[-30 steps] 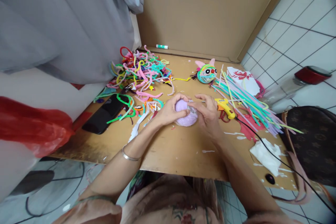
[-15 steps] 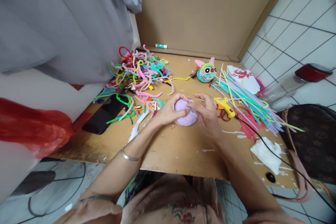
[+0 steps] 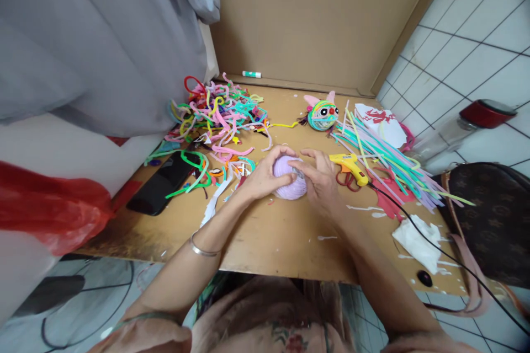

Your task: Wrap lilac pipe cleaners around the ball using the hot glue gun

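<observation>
A round ball wrapped in lavender pipe cleaners (image 3: 285, 187) sits low over the table, with a greyish uncovered patch on its right side. My left hand (image 3: 269, 175) curls around the ball from the left, thumb across its front and fingers over its top. From the right, my right hand (image 3: 322, 179) grips it, the index fingertip pressed at the bare patch; another finger is bent above. Its thumb is mostly hidden. Just right of that hand lie a yellow hot glue gun (image 3: 350, 167) and red-handled scissors (image 3: 349, 181).
A tangled heap of colourful pipe cleaners (image 3: 223, 107) lies back left, near a black phone (image 3: 159, 187). A decorated ball with eyes and ears (image 3: 323, 116) stands behind. Straight pipe cleaners (image 3: 389, 157), white tissue (image 3: 420, 242), a glass bottle (image 3: 451, 135) and a brown bag (image 3: 488, 220) are right.
The ball stays between both hands. My right index finger has shifted slightly over the grey patch, and the raised finger has come closer to the ball. The view has turned slightly.
</observation>
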A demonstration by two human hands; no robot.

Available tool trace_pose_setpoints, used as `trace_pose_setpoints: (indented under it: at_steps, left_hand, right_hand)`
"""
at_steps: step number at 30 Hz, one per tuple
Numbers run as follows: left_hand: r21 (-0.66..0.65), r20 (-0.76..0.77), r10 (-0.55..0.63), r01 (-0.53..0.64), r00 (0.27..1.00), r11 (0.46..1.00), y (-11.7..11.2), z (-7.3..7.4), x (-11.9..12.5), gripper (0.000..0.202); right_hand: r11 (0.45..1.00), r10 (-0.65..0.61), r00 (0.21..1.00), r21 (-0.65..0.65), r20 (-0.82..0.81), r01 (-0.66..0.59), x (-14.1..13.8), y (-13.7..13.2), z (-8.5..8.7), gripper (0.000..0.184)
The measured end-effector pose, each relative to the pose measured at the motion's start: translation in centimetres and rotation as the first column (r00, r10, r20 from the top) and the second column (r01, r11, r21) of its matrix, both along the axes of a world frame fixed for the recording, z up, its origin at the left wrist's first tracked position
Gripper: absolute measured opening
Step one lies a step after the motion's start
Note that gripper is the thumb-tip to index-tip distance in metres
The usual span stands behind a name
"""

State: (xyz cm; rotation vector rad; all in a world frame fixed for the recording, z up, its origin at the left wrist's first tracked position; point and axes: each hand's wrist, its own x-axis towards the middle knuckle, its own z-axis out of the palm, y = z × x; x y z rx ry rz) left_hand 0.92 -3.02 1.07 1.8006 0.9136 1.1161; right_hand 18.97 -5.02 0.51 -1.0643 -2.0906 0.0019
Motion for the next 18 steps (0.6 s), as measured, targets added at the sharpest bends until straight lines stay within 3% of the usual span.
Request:
trace_pose_setpoints:
  at_steps: [5,12,18]
  left_hand:
    - [0.019,0.039,-0.034,0.033,0.999,0.999,0.18,-0.38,0.04,0.053]
    - [-0.012,0.024,-0.002,0.003,1.000,1.000,0.25,-0.32,-0.02,0.052]
    - [-0.011,0.051,-0.028,0.029,0.998,1.000,0.25,-0.29,0.03,0.048]
  right_hand:
    - [1.000,0.010,1.000,0.013,-0.029,-0.009,0.06,-0.22,0.00,0.034]
    - [0.993,0.015,0.980,-0.112,-0.200,-0.038,0.81,-0.06,0.22,0.040]
    - [0.999,0.002,0.993,-0.041,-0.114,-0.006,0.39,0.00,-0.14,0.035]
